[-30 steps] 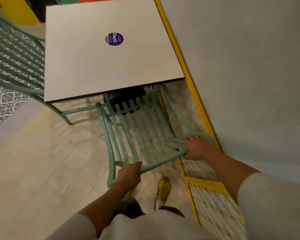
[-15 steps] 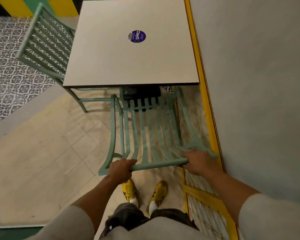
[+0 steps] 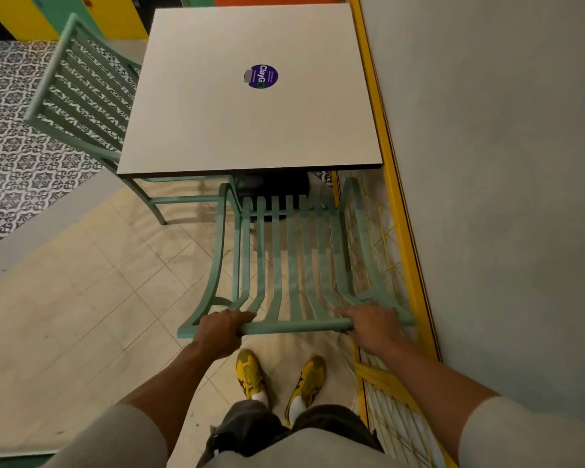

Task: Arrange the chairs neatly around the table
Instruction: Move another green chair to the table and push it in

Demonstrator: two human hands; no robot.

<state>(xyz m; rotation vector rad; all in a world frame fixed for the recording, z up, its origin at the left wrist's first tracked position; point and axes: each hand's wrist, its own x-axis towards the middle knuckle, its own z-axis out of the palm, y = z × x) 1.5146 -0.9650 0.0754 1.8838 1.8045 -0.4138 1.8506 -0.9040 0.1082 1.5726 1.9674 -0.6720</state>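
Note:
A mint-green slatted chair (image 3: 294, 265) stands in front of me, its seat tucked under the near edge of the square white table (image 3: 217, 130). My left hand (image 3: 220, 332) grips the left end of the chair's top rail. My right hand (image 3: 368, 324) holds the rail's right end. The chair faces the table squarely. A second green chair (image 3: 81, 92) stands at the table's left side, its back toward the patterned floor and its seat under the tabletop.
A grey wall (image 3: 504, 197) with a yellow strip (image 3: 395, 197) runs close along the right of the table and chair. A round purple sticker (image 3: 260, 76) sits on the tabletop. My yellow shoes (image 3: 250, 373) are just behind the chair. Tiled floor lies to the left.
The chair has swung from an angle to square with the table, and both hands stayed on its top rail. My view has shifted so the table sits centred ahead.

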